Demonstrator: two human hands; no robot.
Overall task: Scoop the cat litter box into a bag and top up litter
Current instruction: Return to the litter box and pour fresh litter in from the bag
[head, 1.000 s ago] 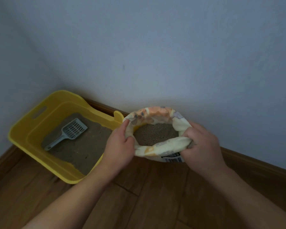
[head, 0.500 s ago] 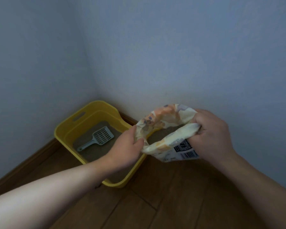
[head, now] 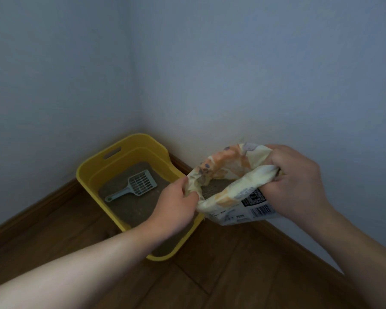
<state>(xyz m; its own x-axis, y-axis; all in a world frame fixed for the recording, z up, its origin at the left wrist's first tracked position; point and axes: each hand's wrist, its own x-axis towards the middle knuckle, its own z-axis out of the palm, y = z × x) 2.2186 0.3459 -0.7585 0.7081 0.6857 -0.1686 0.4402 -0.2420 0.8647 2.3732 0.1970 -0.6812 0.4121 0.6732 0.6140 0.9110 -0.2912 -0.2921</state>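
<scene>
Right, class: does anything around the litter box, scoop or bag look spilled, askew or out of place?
Nothing stands out. The scoop lies flat on the litter inside the yellow litter box, no grains show on the wooden floor, and the left hand and right hand grip the open litter bag by its rim.

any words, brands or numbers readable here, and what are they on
Nothing reads clearly enough to quote.
On the litter bag: a barcode, a black label and small print, all too blurred to read.
On the yellow litter box and the scoop: no markings visible.
</scene>
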